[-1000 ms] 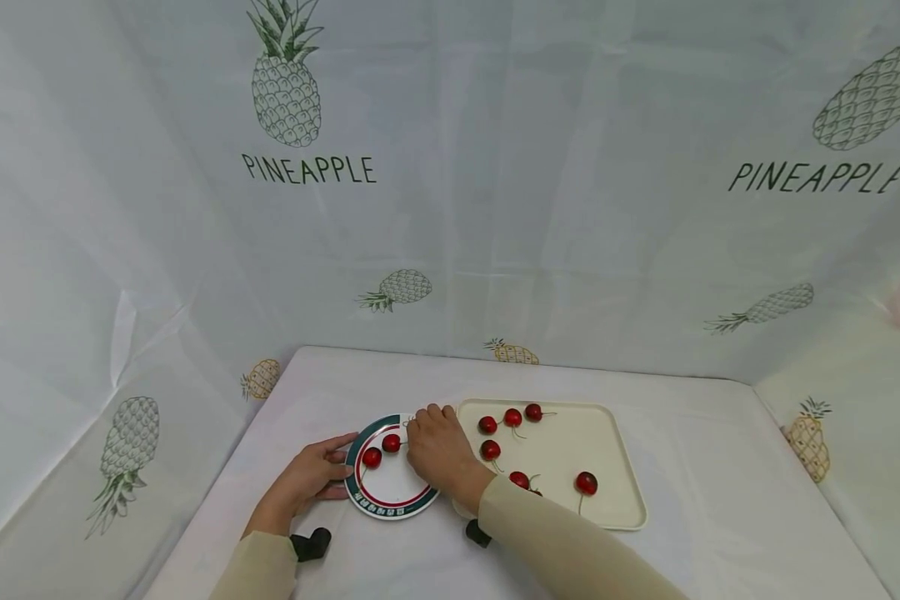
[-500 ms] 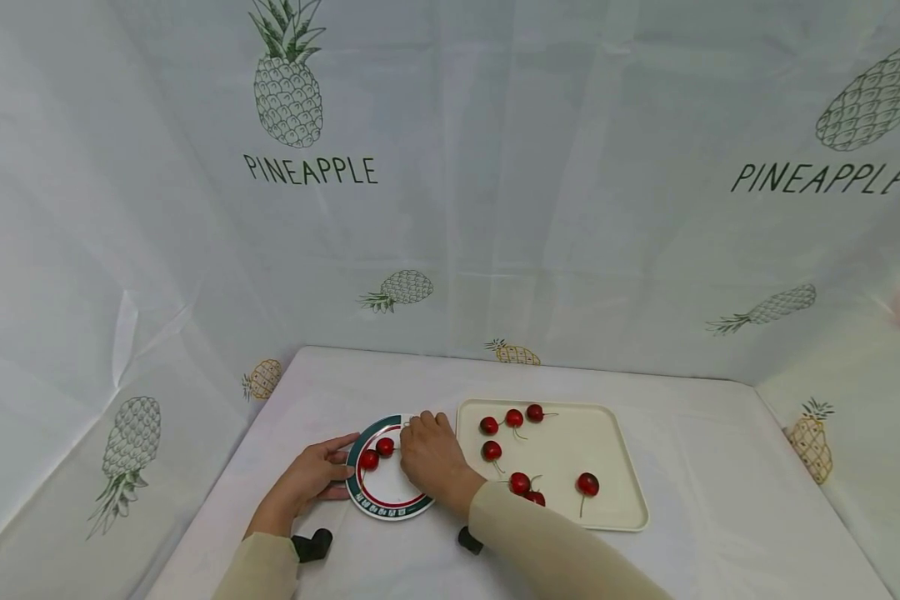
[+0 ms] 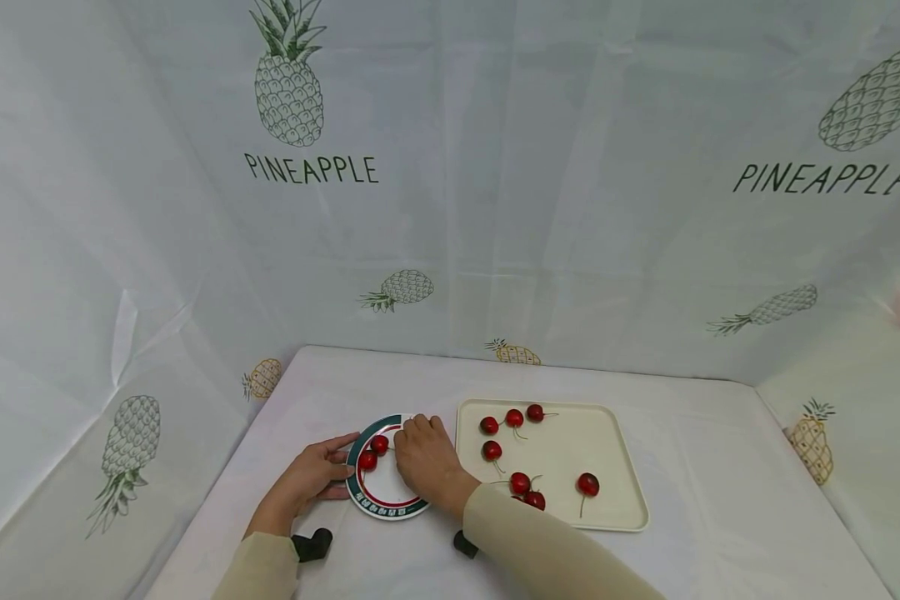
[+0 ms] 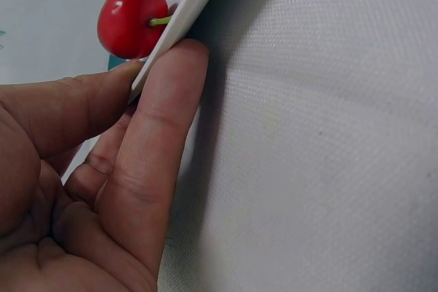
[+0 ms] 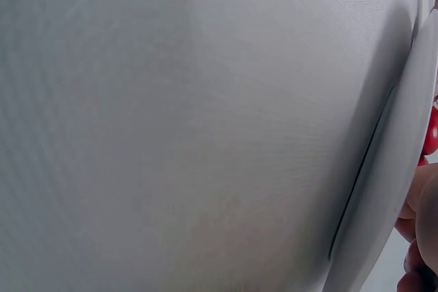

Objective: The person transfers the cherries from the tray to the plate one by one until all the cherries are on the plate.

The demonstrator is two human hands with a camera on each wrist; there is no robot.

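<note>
A round plate (image 3: 388, 510) with a green and red rim stands on the white table. My left hand (image 3: 309, 479) grips its left edge; in the left wrist view, the thumb is above the plate edge (image 4: 193, 11) and a finger is underneath. Two red cherries lie at the plate's left side, the upper cherry (image 3: 379, 444) close to the lower cherry (image 3: 367, 460). Over the plate's right part, my right hand (image 3: 429, 458) has curled fingers and appears to pinch the upper cherry's stem; its fingertips are hidden. Only some fingers (image 5: 428, 230) show in the right wrist view.
Right of the plate, a cream tray (image 3: 562, 446) holds several cherries with stems, one cherry (image 3: 588, 484) lying apart at the right. My right forearm (image 3: 547, 542) crosses the tray's front left corner. A pineapple-print curtain (image 3: 532, 208) hangs behind the table.
The right hand has moved slightly left over the plate, and the upper cherry has shifted left with it, nearer the other cherry. The left hand has stayed at the plate's edge.
</note>
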